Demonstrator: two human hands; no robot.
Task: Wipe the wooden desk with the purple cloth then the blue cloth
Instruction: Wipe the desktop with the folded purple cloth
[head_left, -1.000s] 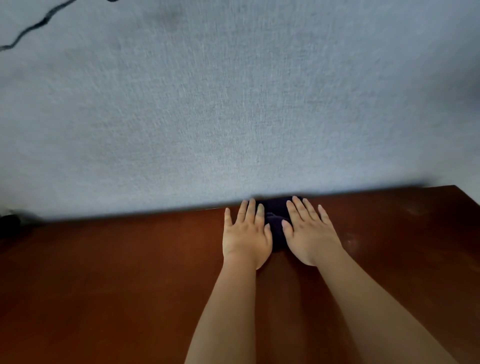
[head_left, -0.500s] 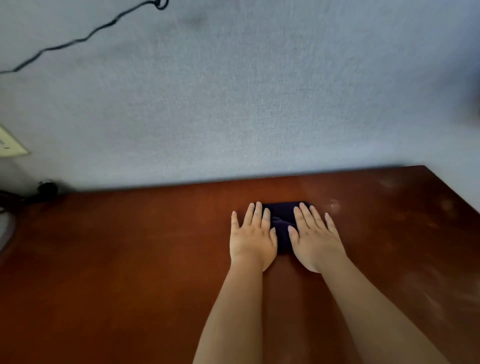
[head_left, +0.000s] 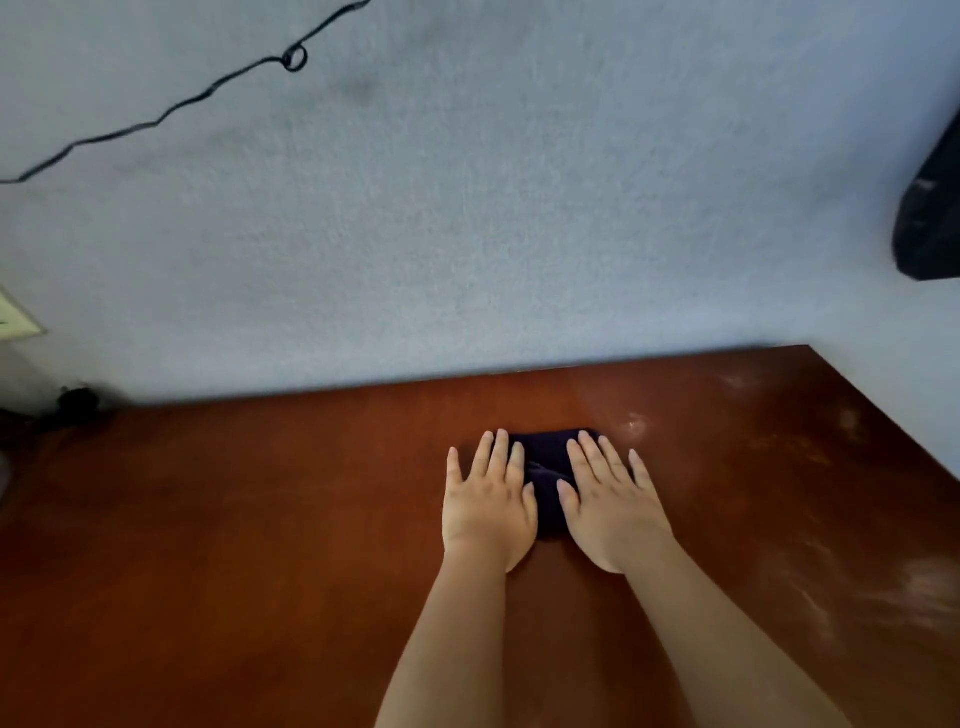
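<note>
Hands, two, left (head_left: 488, 506) and right (head_left: 610, 512), press flat-fingered on one purple cloth (head_left: 545, 470) on desk (head_left: 260, 545).

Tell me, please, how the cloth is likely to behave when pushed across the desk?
The cloth looks soft and creased, so it may bunch rather than stay stiff. With the left hand and right hand flat on it, it should slide over the smooth desk.

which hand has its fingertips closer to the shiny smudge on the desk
The right hand. Its fingertips lie just below and left of the pale smudge on the wooden desk; the left hand lies across the purple cloth from it.
</note>
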